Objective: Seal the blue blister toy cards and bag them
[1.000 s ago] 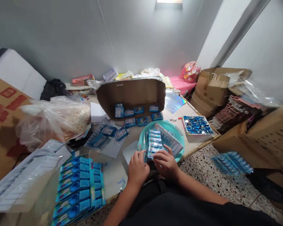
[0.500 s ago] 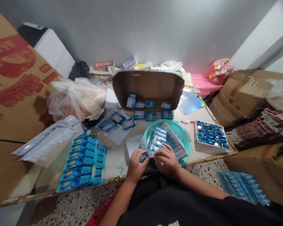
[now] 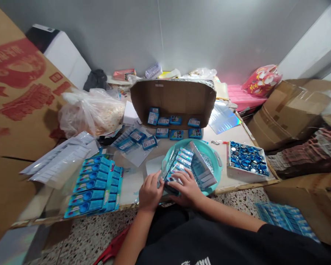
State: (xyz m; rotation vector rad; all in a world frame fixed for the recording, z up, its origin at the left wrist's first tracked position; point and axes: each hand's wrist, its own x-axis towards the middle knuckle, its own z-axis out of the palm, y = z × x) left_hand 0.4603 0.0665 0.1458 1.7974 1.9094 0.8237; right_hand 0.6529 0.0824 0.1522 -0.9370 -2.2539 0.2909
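A clear plastic pack [image 3: 184, 158] with a row of small blue-and-white printed pieces lies tilted over the turquoise basin [image 3: 219, 162]. My left hand [image 3: 151, 192] is closed, pinching the pack's clear film at its near left corner. Bent over the pack's near end, my right hand [image 3: 188, 188] grips it with the fingers on top; the thumb is mostly hidden. Beside the pack, a second clear-and-white sheet pack [image 3: 203, 167] leans in the basin. Small pale pieces [image 3: 206, 159] show behind it.
Blue blister cards [image 3: 95, 184] are stacked at left. A white box [image 3: 248, 158] of blue caps stands at right. Behind the basin, an upright cardboard tray [image 3: 172, 97] has several small blue boxes [image 3: 176, 134] by it. Cartons flank the table.
My left hand has moved left and now pinches the film at the pack's corner. My right hand has shifted slightly left, its fingers further over the pack. The view has tilted slightly.
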